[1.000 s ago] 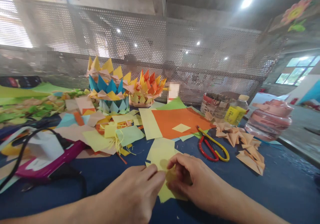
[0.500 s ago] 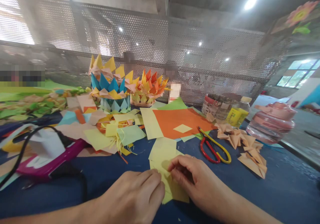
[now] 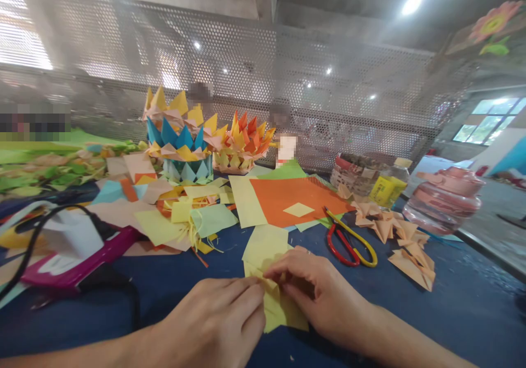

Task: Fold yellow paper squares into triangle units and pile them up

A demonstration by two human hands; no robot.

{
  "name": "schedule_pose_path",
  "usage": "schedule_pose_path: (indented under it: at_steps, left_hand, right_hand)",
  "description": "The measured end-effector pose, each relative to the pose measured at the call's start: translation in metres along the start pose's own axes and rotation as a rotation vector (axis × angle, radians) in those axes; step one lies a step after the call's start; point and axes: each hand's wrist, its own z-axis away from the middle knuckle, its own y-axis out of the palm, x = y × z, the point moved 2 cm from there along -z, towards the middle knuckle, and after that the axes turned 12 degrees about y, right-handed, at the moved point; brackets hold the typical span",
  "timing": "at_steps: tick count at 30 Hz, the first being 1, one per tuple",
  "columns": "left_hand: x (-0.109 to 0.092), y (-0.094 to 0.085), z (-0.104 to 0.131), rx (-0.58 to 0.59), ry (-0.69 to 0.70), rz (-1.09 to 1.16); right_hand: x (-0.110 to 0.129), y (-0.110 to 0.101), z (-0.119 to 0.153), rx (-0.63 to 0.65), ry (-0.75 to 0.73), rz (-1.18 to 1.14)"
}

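Observation:
Pale yellow paper (image 3: pixel 267 244) lies on the blue table at the front middle, creased where my hands meet it. My left hand (image 3: pixel 224 310) is closed on its left edge, the fingertips pinched together. From the right, my right hand (image 3: pixel 318 294) curls over the same paper, thumb and forefinger at a fold close to the left fingertips. Both hands partly cover the sheet. Just beyond it is an orange sheet (image 3: pixel 271 201) with a small yellow diamond (image 3: pixel 299 209) on top. Red and yellow scissors (image 3: pixel 349 242) rest right of the paper.
Folded peach pieces (image 3: pixel 413 255), a pink bottle (image 3: pixel 444 201) and a yellow-labelled bottle (image 3: pixel 386 190) stand or lie at the right. Paper scraps (image 3: pixel 156 225) and a magenta tool (image 3: pixel 82 261) with a black cable are at the left. Layered paper crowns (image 3: pixel 187 165) stand behind.
My right hand has moved slightly left, its fingertips nearer to my left hand on the yellow paper. The whole view has shifted a little.

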Motion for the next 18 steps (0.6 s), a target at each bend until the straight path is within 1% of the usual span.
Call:
schedule_pose_path:
  at_steps: [1,3,4,5,8,10,12,14,15,18]
  left_hand:
    - [0.0,0.0,0.0,0.038,-0.001,0.013]
    - [0.0,0.001,0.0,0.171,-0.021,0.03]
    - [0.0,0.0,0.0,0.128,0.001,0.033]
    - [0.0,0.001,0.0,0.132,-0.003,0.041]
    - [-0.001,0.002,0.001,0.098,-0.011,0.11]
    - [-0.001,0.002,0.001,0.11,-0.031,0.162]
    - [-0.001,0.0,0.0,0.162,-0.058,0.203]
    - [-0.001,-0.002,0.0,0.214,-0.083,0.221]
    - [-0.001,-0.002,0.0,0.207,-0.083,0.223]
    - [0.0,-0.001,0.003,0.119,-0.067,0.226]
  right_hand:
    - [-0.001,0.001,-0.001,0.001,-0.035,0.008]
    - [-0.003,0.001,-0.004,-0.018,-0.09,0.044]
    - [-0.004,0.001,-0.004,-0.032,-0.12,0.073]
    - [-0.003,0.0,-0.004,-0.047,-0.154,0.111]
    - [0.003,-0.003,0.001,-0.073,-0.262,0.288]
    - [0.01,-0.005,0.006,-0.057,-0.323,0.411]
    - [0.015,-0.006,0.009,-0.03,-0.356,0.486]
    - [0.016,-0.008,0.01,-0.014,-0.35,0.476]
    - [0.016,-0.009,0.01,-0.006,-0.334,0.438]
    - [0.014,-0.013,0.006,0.074,-0.29,0.238]
